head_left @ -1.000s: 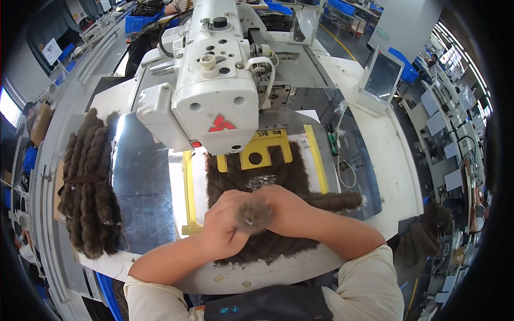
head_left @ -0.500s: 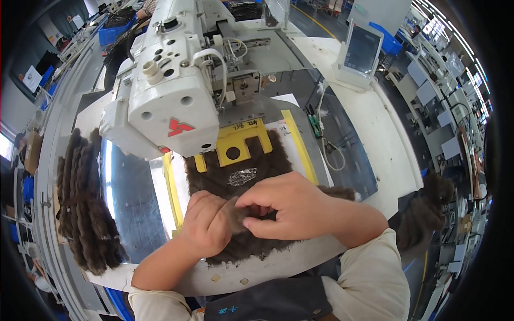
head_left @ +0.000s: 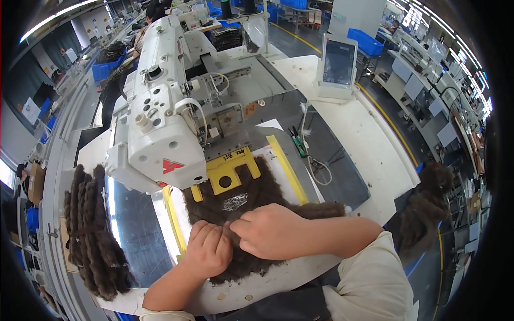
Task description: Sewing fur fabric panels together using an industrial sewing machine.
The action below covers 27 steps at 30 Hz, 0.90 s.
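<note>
A dark brown fur piece lies flat under a yellow forked frame at the sewing machine's front. Just above its near half, my left hand and my right hand meet, fingertips almost touching. Both are closed, thumbs and fingers curled in a pinch. Whatever sits between the fingertips is mostly hidden; only a small greyish-brown bit shows. Beyond my knuckles, a shiny, crinkled clear patch lies on the fur.
Yellow strips flank the fur. Bundled brown fur strips lie at the left, and more fur sits at the right. Green-handled snips rest near a pale cord. A control screen stands at the back right.
My hands have drawn closer together, and the brownish tuft seen between them is now mostly hidden. The whole view has shifted, with the machine and the fur appearing lower.
</note>
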### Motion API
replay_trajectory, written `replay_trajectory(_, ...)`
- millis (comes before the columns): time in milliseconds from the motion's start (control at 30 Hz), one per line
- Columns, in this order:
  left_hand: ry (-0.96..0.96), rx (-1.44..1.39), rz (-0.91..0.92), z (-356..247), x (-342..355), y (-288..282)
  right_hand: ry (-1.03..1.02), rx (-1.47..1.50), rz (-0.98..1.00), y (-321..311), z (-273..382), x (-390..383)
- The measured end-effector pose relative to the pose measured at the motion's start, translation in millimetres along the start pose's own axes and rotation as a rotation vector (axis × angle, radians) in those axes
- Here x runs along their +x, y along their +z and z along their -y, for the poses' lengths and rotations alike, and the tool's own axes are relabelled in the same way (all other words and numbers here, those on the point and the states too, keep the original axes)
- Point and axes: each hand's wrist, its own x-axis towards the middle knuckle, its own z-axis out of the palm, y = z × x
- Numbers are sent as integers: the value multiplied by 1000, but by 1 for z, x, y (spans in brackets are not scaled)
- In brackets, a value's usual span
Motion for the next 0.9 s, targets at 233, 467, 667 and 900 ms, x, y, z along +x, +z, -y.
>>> replay_trajectory(233, -8, -19, 11, 2, 1, -1, -2, 48, -32, -2, -3, 1)
replay_trajectory(467, 38, 28, -7, -2, 2, -3, -8, 90, -111, 8, -1, 2)
replay_trajectory(667, 17, 90, -154, -3, 0, 0, 95, 343, -245, -1, 4, 4)
replay_trajectory(900, 76, 38, -74, 0, -7, -5, 218, 404, -12, -22, 8, 6)
